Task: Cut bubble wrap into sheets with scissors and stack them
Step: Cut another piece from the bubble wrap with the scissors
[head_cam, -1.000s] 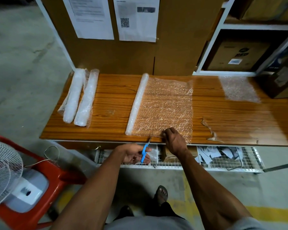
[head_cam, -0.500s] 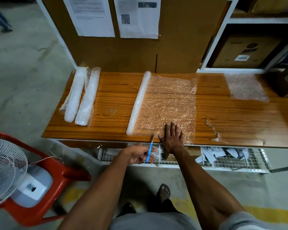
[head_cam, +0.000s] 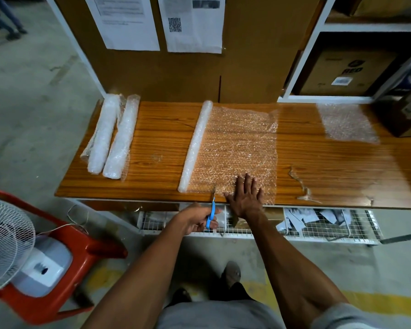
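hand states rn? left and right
Left hand: closed, holding the blue scissors.
Right hand: open, fingers flat, pressing the bubble wrap sheet.

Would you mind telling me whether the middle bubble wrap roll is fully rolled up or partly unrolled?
Partly unrolled: a flat sheet spreads rightward from the middle roll across the table, pressed by the right hand.

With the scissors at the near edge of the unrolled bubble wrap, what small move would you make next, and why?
Probably close the scissors and run the cut away from the body. The left hand holds them with the tips at the near edge of the unrolled bubble wrap, and the right hand presses it flat beside the cut line, right of the roll.
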